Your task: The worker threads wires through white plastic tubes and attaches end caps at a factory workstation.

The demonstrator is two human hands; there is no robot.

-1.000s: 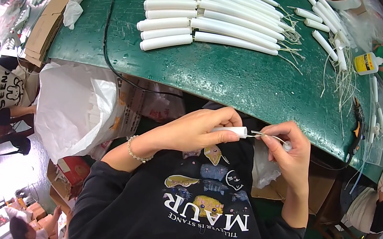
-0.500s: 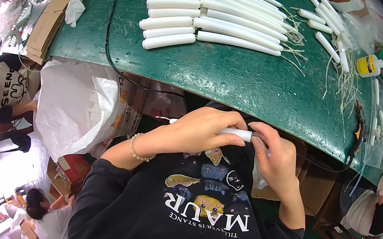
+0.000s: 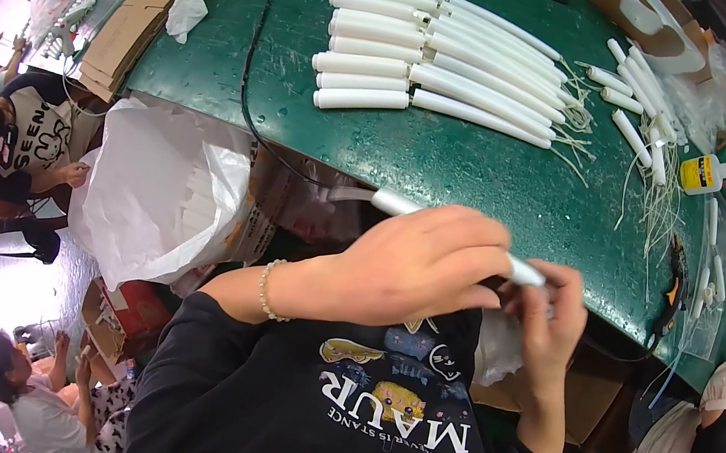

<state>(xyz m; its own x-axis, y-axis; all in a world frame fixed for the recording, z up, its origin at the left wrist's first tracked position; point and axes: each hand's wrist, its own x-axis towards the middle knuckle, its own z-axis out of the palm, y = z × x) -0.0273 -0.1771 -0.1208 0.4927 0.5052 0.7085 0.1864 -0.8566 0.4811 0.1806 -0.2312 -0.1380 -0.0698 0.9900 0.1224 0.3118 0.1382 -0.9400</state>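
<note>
Left hand: wrapped around a white tube [image 3: 396, 203], the left hand [image 3: 434, 262] sits mid-frame, palm down.
Right hand: fingers bunched at the tube's right end, the right hand [image 3: 550, 315] is blurred; I cannot tell whether it grips anything.
White tube: slanted across the middle of the frame, a pale lead [image 3: 349, 194] trailing from its left end.
Handling: the left hand's hold should probably stay firm but not squeezing, while the right works gently, in line with the tube, so nothing kinks or tears.
Green surface [image 3: 458, 173]: across the top; rows of white tubes [image 3: 360, 100] at upper centre, a bottle [image 3: 702, 175] and an orange-handled tool [image 3: 673, 288] at right.
Room: a white bag [image 3: 136, 208] at left; co-workers at the left and right edges.
</note>
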